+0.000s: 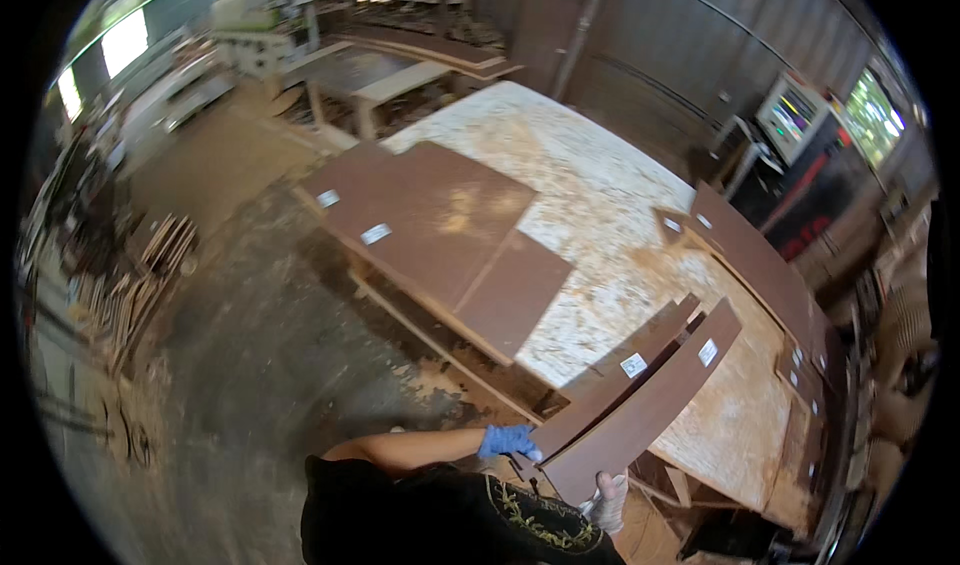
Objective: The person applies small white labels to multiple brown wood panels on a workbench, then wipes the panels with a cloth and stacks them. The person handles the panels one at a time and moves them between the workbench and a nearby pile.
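Note:
Two long brown boards, each with a small white label, reach from my body out over the worktable. My left hand [510, 442], in a blue glove, is closed on the near end of the left board [607, 383]. My right hand [606, 503], in a pale glove, grips the near end of the right board [650, 405], its thumb on top and its other fingers partly hidden. A narrow dark gap separates the boards along part of their length, and the right one overlaps the left near my hands.
Sawdust covers the pale worktable [590, 190]. Flat brown panels [430, 225] lie on its left side, and more brown boards [770, 275] line its right edge. A machine with a lit screen [793, 115] stands beyond. Wood strips [150, 265] are piled at left.

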`<act>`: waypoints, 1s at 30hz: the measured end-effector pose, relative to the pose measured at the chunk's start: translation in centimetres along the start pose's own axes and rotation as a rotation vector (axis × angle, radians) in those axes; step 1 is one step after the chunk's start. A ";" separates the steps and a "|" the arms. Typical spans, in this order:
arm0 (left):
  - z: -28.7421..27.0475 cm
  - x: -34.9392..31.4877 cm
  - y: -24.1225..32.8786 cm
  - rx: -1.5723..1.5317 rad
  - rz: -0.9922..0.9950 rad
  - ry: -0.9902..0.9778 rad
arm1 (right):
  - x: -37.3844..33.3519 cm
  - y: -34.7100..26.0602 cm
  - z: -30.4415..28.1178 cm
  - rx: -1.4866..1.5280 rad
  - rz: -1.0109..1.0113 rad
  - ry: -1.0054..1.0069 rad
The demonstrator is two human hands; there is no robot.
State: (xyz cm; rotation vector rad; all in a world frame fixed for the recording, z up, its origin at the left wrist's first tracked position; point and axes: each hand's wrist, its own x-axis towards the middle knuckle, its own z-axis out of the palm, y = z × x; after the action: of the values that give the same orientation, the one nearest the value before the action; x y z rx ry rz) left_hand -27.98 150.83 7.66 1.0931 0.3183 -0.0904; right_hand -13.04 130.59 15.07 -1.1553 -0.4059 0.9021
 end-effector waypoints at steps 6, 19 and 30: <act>-6.0 -19.8 -1.0 0.125 0.203 0.321 | 3.5 2.3 12.7 -0.154 0.023 -0.327; -20.9 -59.9 -6.9 0.030 0.471 1.373 | 4.1 24.3 58.5 -0.110 0.416 -0.886; -48.8 -85.9 -12.2 -0.503 0.574 1.718 | 10.2 49.1 96.5 -0.685 0.454 -1.277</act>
State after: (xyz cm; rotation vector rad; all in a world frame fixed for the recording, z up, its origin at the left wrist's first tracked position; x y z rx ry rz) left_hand -122.68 181.12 2.32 0.4627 1.4261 1.4381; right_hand -93.58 203.08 5.88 -1.1521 -1.6238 1.9623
